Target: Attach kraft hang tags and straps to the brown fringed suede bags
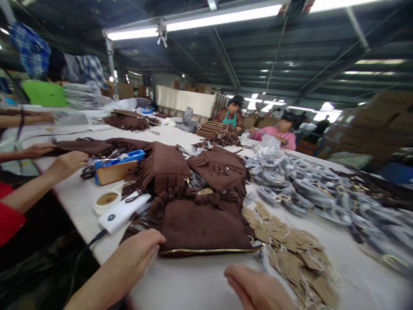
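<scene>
Tags (pixel 292 257) right of nearest bag (pixel 204 224)

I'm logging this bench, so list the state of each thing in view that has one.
Nearest brown bag, lying flat; zip open or shut unclear
Left hand, at the bag's near left corner; grip unclear
Right hand, apart from the bag, open
White device, lying down, cable attached
Straps, coiled, wrapped
Paper tags, loosely heaped
Ceiling light, lit
</scene>
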`<state>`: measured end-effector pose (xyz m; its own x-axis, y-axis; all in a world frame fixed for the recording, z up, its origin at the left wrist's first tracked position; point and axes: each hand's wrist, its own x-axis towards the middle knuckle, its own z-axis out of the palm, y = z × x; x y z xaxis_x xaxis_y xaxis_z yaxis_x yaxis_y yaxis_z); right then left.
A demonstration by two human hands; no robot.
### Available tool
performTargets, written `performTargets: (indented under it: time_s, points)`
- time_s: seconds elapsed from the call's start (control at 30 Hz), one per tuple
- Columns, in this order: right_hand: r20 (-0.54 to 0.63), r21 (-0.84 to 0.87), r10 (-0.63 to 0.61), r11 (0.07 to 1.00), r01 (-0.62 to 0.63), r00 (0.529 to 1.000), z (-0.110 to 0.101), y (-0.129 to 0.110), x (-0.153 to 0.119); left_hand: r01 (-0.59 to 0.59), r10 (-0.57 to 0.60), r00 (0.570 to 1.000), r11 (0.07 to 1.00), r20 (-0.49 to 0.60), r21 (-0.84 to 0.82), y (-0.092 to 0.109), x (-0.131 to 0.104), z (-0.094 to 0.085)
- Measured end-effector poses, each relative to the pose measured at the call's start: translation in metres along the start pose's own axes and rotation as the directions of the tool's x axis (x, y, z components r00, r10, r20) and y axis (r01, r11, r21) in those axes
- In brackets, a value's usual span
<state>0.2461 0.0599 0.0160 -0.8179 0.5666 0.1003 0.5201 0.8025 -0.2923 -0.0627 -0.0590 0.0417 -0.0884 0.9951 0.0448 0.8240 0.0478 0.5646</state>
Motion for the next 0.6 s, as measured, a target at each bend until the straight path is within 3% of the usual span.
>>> performTargets:
  time_s: [0.1, 0.17, 0.23, 0.33, 0.47, 0.6]
  points:
    - [-0.145, -0.003, 0.279, 0.959, -0.283, 0.949, -0.040, 0.036, -0.004, -0.080, 0.082, 0.993, 0.997, -0.084, 0.024, 0.021, 0.014, 0.011]
    - [-0.165, -0.011, 0.386, 0.919, -0.393, 0.908, -0.054, 0.062, -0.005, -0.133, 0.131, 0.991, 0.990, -0.042, -0.047, 0.049, 0.027, 0.021]
    - [-0.107, -0.006, 0.389, 0.920, -0.392, 0.915, -0.056, 0.081, -0.006, -0.209, 0.219, 0.973, 0.970, 0.072, -0.120, 0.081, 0.042, 0.036]
    - [-0.021, 0.035, 0.301, 0.953, -0.300, 0.953, -0.045, 0.089, -0.003, -0.346, 0.345, 0.923, 0.938, 0.172, -0.029, 0.117, 0.068, 0.066]
    - [-0.010, 0.056, 0.269, 0.962, -0.268, 0.963, -0.041, 0.078, -0.003, -0.379, 0.351, 0.914, 0.917, 0.203, 0.121, 0.121, 0.098, 0.103]
    - [0.001, 0.103, 0.273, 0.957, -0.272, 0.962, -0.055, 0.065, -0.008, -0.376, 0.353, 0.913, 0.923, 0.203, 0.086, 0.118, 0.101, 0.116]
